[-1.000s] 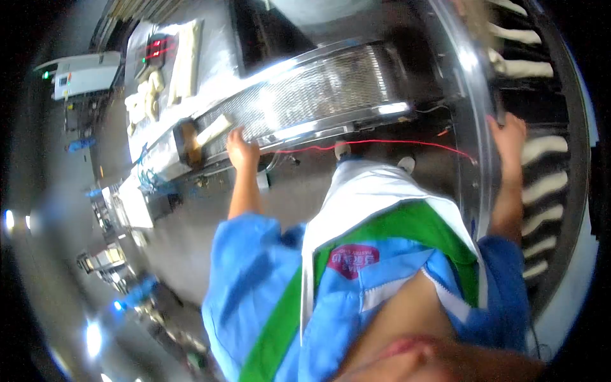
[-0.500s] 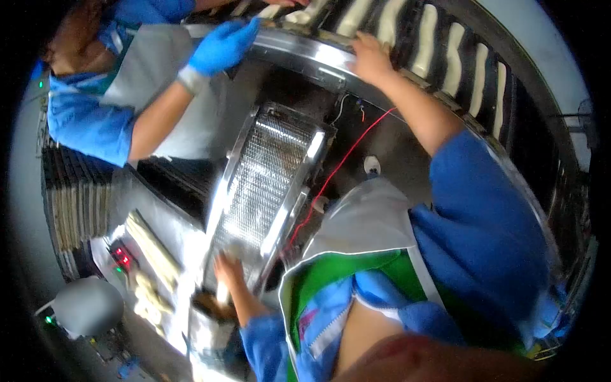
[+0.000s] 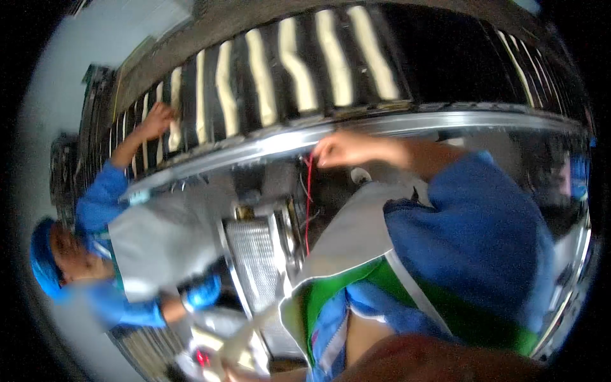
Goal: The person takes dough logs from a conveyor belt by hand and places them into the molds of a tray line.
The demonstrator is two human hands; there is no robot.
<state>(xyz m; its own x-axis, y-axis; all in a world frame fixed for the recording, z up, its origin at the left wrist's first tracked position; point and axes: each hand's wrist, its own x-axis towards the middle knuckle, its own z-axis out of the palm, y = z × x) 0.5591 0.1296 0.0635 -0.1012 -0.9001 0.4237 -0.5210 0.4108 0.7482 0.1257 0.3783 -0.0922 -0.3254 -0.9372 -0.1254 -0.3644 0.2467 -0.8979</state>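
Observation:
My right hand [image 3: 347,149] hovers at the near metal edge [image 3: 280,143] of the long black-surfaced table, its fingers loosely bent and holding nothing that I can see. Just above it on the black trays lie long pale dough strips [image 3: 296,73]. A red cord [image 3: 309,210] hangs down beside my fingertips. Low in the view, my left hand [image 3: 238,375] is blurred and mostly cut off by the frame edge. A smeared pale strip [image 3: 251,337], seemingly dough, runs close beside it; whether my fingers grip it cannot be made out.
On the left a co-worker's bare hand [image 3: 158,121] touches a dough strip on the table. Their other hand, in a blue glove [image 3: 203,293], is lower down. A metal mesh conveyor [image 3: 254,261] stands between us. A red digital display [image 3: 202,356] glows at lower left.
The view has swung so the table spans the top. My right hand has come off the dough at the table edge. My left hand has left the mesh conveyor and dropped to the lower frame edge.

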